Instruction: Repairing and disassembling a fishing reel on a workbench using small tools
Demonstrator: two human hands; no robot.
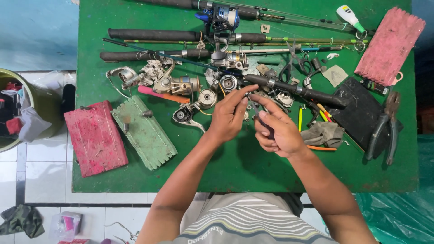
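My left hand point(229, 116) and my right hand point(276, 130) meet over the middle of a green table point(235, 171). Together they pinch a thin dark tool or rod point(254, 107), the left fingertips at its upper end, the right fist wrapped round the lower part. Just beyond the hands lie several dismantled fishing reel parts point(217, 90) and a reel body point(184, 114). A dark rod handle point(298, 90) runs diagonally behind my right hand.
Fishing rods point(153, 35) lie across the table's far side. A red foam block point(96, 138) and green block point(143, 131) sit left; a pink block point(389, 45), black pad point(357, 110) and pliers point(384, 129) right. A bucket point(27, 108) stands on the floor left.
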